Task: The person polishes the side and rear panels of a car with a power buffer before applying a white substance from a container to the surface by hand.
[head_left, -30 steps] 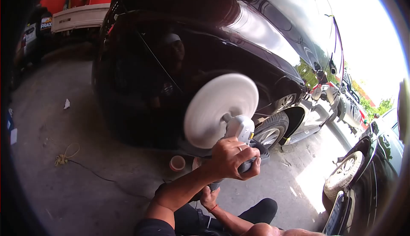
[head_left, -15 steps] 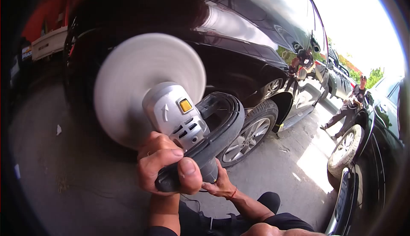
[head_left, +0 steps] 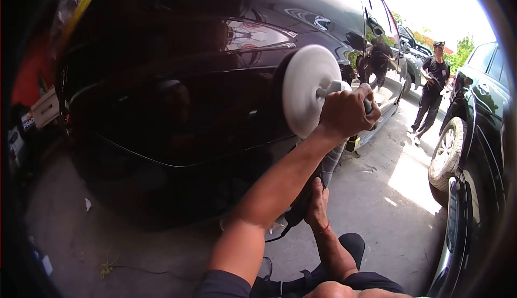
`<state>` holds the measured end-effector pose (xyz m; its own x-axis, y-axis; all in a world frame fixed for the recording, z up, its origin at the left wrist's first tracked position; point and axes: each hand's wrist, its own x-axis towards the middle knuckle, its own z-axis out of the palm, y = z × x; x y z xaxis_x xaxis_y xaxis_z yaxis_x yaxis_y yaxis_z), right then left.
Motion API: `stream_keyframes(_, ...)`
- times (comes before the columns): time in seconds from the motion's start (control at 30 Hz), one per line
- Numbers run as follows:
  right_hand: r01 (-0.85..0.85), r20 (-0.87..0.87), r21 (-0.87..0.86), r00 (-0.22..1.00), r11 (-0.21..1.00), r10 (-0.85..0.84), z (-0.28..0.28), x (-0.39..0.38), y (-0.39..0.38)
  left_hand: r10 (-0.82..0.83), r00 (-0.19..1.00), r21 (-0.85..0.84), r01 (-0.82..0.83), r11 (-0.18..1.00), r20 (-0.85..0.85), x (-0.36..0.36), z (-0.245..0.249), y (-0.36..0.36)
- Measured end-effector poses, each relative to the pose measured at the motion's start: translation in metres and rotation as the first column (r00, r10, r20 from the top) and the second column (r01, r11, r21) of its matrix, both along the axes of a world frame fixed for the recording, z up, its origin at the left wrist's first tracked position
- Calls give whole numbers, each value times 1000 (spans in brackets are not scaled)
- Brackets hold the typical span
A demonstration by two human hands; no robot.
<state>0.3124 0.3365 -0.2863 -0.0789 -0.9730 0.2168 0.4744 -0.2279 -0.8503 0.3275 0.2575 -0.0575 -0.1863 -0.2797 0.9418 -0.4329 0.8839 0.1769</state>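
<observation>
Both of my hands are on a polisher (head_left: 331, 160), its round white pad (head_left: 308, 90) blurred as if spinning. My left hand (head_left: 347, 112) is wrapped round the front handle near the head. Lower down, my right hand (head_left: 318, 205), with a red string at the wrist, grips the dark rear body. The pad stands on edge against or very close to the side of a glossy dark car (head_left: 215, 109); whether it touches cannot be told. My left hand and forearm hide part of the tool.
A power cord (head_left: 278, 237) hangs from the tool. On the right stands another dark vehicle (head_left: 484, 152) with a dusty wheel (head_left: 448, 150). A person in dark clothes (head_left: 432, 85) stands behind it. White scraps (head_left: 88, 205) lie on the concrete floor (head_left: 134, 249).
The polisher has swung away from me to the right, its pad now turned toward the car's side. My left arm is stretched forward. The person in the background stands more upright.
</observation>
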Motion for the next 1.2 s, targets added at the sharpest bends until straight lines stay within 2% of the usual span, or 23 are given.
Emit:
stream_keyframes(0.07,-47,67,18,997,999,46,-7,6,-5,17,1000,1,-17,1000,16,-1,1,2)
stream_keyframes(0.17,171,-101,-81,979,982,-179,-26,25,8,15,999,11,-15,1000,-37,24,-9,25)
stream_keyframes(0.2,102,-165,-170,978,980,-130,-31,31,13,14,998,-26,-16,1000,-68,40,-13,38)
stream_keyframes(0.27,-55,-139,-232,990,971,23,-31,55,35,1,994,-215,-25,976,-110,83,-20,67)
stream_keyframes(0.3,-80,-229,-295,973,952,10,-28,66,43,-11,991,-268,-25,963,-131,108,-25,87)
stream_keyframes(0.37,-196,-398,-367,916,909,37,-16,82,58,136,961,-349,-215,912,-239,160,-37,133)
stream_keyframes(0.4,-282,-478,-370,875,885,79,-11,88,63,42,911,-405,-224,886,-411,177,-45,147)
stream_keyframes(0.43,-395,-568,-344,810,852,146,-2,93,65,0,884,-481,-256,838,-468,200,-49,161)
stream_keyframes(0.47,-468,-633,-376,760,800,147,18,96,67,77,860,-506,-367,781,-504,225,-49,181)
stream_keyframes(0.5,-573,-717,-357,674,738,176,41,95,65,36,802,-525,-424,738,-597,252,-52,195)
stream_keyframes(0.53,-667,-790,-324,581,671,195,60,96,61,19,622,-479,-623,618,-783,259,-43,207)
stream_keyframes(0.57,-645,-772,-336,606,686,191,71,101,58,24,604,-485,-663,570,-797,291,-50,224)
stream_keyframes(0.6,-692,-802,-373,575,619,160,80,105,55,28,579,-484,-706,517,-815,316,-58,237)
stream_keyframes(0.63,-737,-830,-399,543,546,127,83,107,54,29,593,-491,-692,530,-805,315,-54,238)
stream_keyframes(0.7,-727,-820,-390,553,565,147,79,104,54,7,509,-454,-773,443,-861,312,-47,238)
stream_keyframes(0.8,-694,-798,-391,583,605,154,63,85,57,81,569,-435,-706,559,-819,305,-62,221)
stream_keyframes(0.83,-683,-778,-336,589,649,218,58,75,58,23,563,-453,-688,567,-826,253,-42,203)
stream_keyframes(0.87,-672,-751,-275,597,688,282,51,67,60,89,699,-509,-596,621,-710,247,-48,191)
stream_keyframes(0.93,-621,-698,-289,658,728,284,29,58,59,130,856,-452,-386,804,-501,213,-48,169)
stream_keyframes(1.0,-437,-558,-316,804,842,208,17,46,57,141,896,-399,-323,858,-421,174,-42,140)
stream_keyframes(1.07,-330,-472,-298,866,896,162,-1,39,46,181,893,-377,-348,858,-412,129,-35,112)
stream_keyframes(1.13,-257,-328,-204,927,945,182,4,29,41,170,949,-230,-234,945,-266,100,-31,93)
stream_keyframes(1.2,-136,-155,-219,983,966,103,2,29,31,90,985,-151,-112,982,-147,66,-25,68)
